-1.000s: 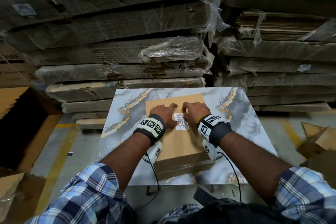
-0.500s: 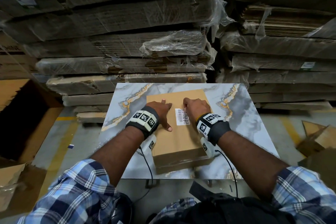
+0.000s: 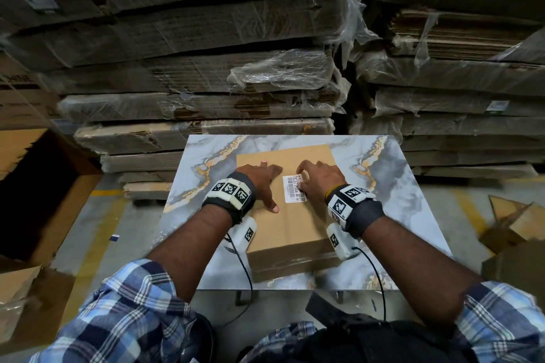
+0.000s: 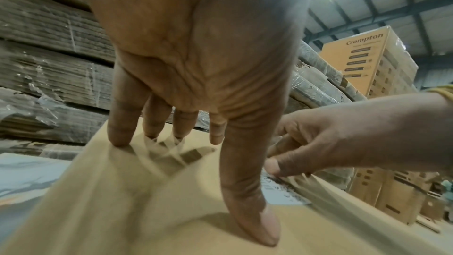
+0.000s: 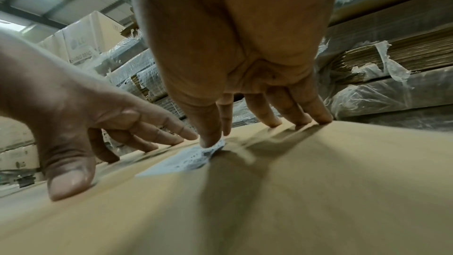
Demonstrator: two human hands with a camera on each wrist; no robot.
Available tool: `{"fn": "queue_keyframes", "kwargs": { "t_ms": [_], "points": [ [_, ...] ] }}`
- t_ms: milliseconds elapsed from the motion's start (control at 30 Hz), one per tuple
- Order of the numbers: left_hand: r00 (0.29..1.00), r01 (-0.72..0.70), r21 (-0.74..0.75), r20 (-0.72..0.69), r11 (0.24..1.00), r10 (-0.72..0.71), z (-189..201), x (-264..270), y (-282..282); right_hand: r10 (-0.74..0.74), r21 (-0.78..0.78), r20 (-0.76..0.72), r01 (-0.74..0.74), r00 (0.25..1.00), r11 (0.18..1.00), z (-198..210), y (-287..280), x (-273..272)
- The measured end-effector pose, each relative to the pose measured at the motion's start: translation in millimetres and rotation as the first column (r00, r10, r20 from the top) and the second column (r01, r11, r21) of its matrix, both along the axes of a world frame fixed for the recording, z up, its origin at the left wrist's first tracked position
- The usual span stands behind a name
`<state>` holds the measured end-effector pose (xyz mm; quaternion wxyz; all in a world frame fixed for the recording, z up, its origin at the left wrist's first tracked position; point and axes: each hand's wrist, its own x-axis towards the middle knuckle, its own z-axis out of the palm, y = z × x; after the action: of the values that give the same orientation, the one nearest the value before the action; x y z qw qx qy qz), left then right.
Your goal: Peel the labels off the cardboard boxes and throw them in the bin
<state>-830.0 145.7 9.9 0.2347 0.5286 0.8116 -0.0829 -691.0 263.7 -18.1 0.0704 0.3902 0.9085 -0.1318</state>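
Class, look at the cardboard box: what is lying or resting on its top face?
On the cardboard box: a white barcode label, the left hand pressing flat, and the right hand working the label's edge. Its far right corner is covered.

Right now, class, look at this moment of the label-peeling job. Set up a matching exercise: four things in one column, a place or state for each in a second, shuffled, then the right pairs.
Things
1. left hand
2. right hand
3. label
4. cardboard box

Places or states
A. lies on the marble-patterned table
B. fingers spread, pressing flat on the box top
C. white, barcoded, one edge lifting
D. thumb and forefinger working the label's edge

Pairs: 1-B, 2-D, 3-C, 4-A
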Motion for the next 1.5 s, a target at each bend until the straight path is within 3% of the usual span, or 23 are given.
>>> {"fn": "queue_keyframes", "kwargs": {
  "t_ms": [300,900,1500],
  "points": [
    [0.999,-0.039,0.010,0.026,0.999,0.039,-1.4,5.3,4.2,-0.033,0.068,-0.081,0.039,0.996,0.997,-1.4,0.1,-3.4],
    [0.997,-0.069,0.162,0.049,0.984,0.062,-6.4,10.3,12.1,0.030,-0.051,-0.108,-0.036,0.994,0.998,18.4,-1.2,8.3],
    [0.996,-0.059,0.222,0.084,0.973,0.042,0.3,13.4,14.5,0.024,-0.151,-0.119,-0.042,0.993,0.988,19.9,0.8,13.2]
  ]
}}
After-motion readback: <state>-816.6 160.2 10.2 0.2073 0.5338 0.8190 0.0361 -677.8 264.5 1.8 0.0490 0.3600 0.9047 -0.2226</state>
